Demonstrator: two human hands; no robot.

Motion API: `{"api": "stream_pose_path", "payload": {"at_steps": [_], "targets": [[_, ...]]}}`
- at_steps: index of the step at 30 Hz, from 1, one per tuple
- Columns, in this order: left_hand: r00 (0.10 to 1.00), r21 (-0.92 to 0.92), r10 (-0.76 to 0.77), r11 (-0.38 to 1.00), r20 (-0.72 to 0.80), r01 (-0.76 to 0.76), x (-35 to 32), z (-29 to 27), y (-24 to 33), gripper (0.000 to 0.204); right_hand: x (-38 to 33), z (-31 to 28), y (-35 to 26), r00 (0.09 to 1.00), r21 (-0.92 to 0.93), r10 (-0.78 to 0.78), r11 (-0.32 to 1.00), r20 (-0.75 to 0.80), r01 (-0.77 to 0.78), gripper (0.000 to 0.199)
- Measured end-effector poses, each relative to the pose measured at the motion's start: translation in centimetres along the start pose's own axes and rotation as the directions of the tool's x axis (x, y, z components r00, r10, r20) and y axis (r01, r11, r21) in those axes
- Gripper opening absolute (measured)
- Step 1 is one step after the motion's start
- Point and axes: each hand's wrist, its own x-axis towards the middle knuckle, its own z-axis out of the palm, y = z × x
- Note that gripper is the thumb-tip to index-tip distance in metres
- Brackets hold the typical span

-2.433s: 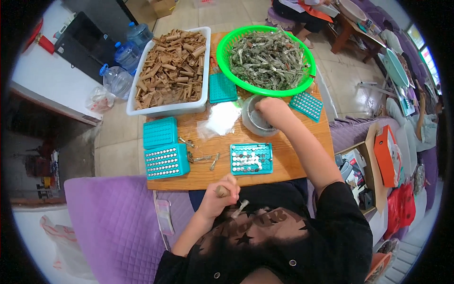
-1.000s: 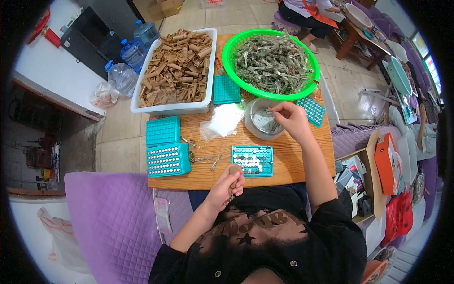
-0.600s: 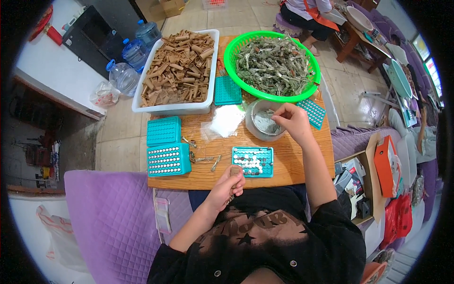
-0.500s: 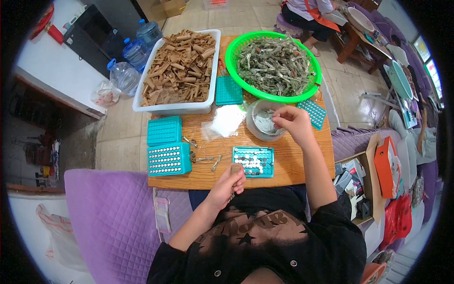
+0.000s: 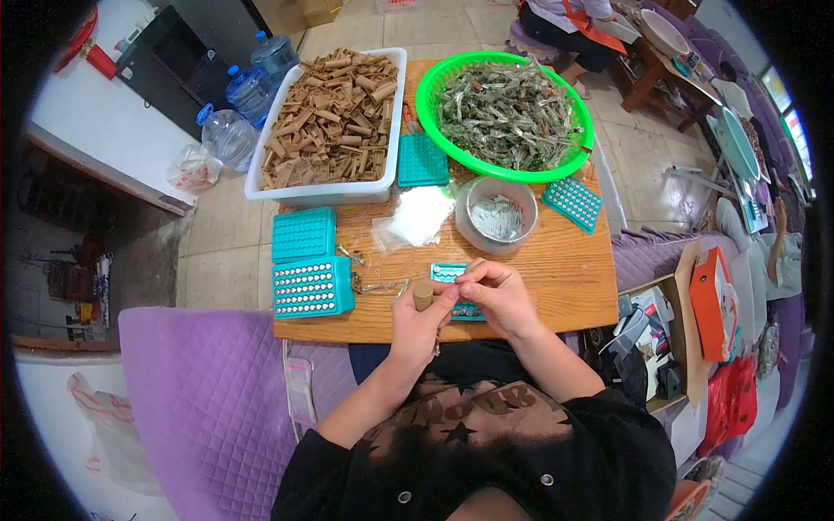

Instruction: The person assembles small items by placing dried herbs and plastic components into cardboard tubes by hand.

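Observation:
My left hand [image 5: 415,326] is closed around a brown cylindrical piece [image 5: 423,293], its round end pointing up. Against it, my right hand [image 5: 497,300] pinches thumb and fingers together; whatever lies between them is too small to make out. Both hands hover over a teal slotted tray [image 5: 446,270] with small round silver pieces, most of it hidden beneath them. Beyond my right hand stands a clear round tub [image 5: 498,241] of thin whitish strips. A white sheet or bag [image 5: 419,215] lies to the left of the tub.
A white bin [image 5: 254,184] of brown pieces and a green basket [image 5: 426,130] of clear-wrapped bits fill the table's far side. Teal trays [image 5: 304,234] are stacked at left; another [image 5: 572,205] lies at right. An open carton [image 5: 686,330] stands beside the table.
My right hand has come from the tub down and left to my left hand, its fingers still pinched. My left hand, holding the brown piece, has risen slightly over the tray's edge.

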Motion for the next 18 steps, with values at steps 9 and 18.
{"api": "stream_pose_path", "payload": {"at_steps": [9,18], "targets": [[0.994,0.128,0.098,0.987,-0.046,-0.092,0.0,-0.1,0.5,0.009,-0.4,0.2,-1.0,0.981,-0.282,0.033,0.955,-0.193,-0.087,0.009],[0.925,-0.387,-0.269,0.849,0.269,0.359,-0.4,-1.1,0.0,0.023,-0.4,2.2,-2.3,0.797,-0.803,-0.469,0.259,0.382,0.537,0.016]]}}
